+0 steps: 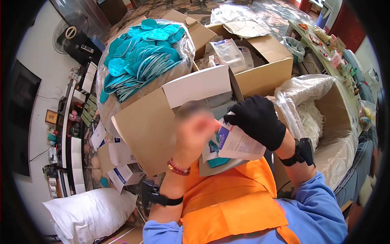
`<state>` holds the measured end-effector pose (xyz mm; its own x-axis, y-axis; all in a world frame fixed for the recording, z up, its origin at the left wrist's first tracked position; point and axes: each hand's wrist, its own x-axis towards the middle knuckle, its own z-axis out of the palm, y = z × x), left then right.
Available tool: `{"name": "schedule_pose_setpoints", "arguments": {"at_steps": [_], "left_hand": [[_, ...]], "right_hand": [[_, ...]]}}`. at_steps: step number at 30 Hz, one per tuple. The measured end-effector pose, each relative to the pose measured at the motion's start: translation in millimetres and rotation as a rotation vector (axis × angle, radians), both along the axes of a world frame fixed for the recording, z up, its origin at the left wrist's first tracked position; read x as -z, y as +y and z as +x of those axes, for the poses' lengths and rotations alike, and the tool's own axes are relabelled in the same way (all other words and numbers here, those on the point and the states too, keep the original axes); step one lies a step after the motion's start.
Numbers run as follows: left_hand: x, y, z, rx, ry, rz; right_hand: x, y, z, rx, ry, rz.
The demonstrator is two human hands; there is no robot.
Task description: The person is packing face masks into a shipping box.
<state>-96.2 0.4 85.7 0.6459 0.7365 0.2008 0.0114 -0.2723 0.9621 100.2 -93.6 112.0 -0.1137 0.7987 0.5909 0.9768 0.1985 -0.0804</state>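
Observation:
My right hand [260, 122], in a black glove, pinches the upper edge of a white and purple printed packet [241, 143], tilted above my lap. My bare left hand [194, 130] is at the packet's left side; its fingers are blurred, so its grip is unclear. Behind the packet's left edge, part of a teal piece shows, and another teal piece [218, 162] lies just below. Both hands are over the near side of an open cardboard box [142, 132]. Beyond it, a plastic-lined box holds a large heap of teal folded face masks [150, 57].
Another carton [266, 75] at the back holds plastic-wrapped packets [229, 55]. To the right stands a plastic-lined box [325, 150] with whitish stringy material inside. Printed small boxes [122, 177] and a full white sack [91, 215] lie at left. A cluttered table [325, 53] is far right.

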Motion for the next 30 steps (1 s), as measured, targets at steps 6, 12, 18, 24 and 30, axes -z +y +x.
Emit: {"name": "schedule_pose_setpoints", "arguments": {"at_steps": [6,12,18,24,30], "left_hand": [[21,-26,8,0.156,-0.158,-0.547],[26,-25,16,-0.013,-0.174,-0.523],[31,-11,10,-0.17,-0.433,-0.732],[30,-18,15,-0.039,-0.61,-1.032],[49,-21,1,0.055,-0.56,-0.941]], "right_hand": [[5,10,-10,-0.029,0.068,0.0],[-8,8,-4,0.108,0.323,0.06],[18,-28,11,0.083,1.232,-0.315],[41,-26,-8,0.407,0.543,-0.027],[23,-30,9,0.441,1.047,-0.061]]}}
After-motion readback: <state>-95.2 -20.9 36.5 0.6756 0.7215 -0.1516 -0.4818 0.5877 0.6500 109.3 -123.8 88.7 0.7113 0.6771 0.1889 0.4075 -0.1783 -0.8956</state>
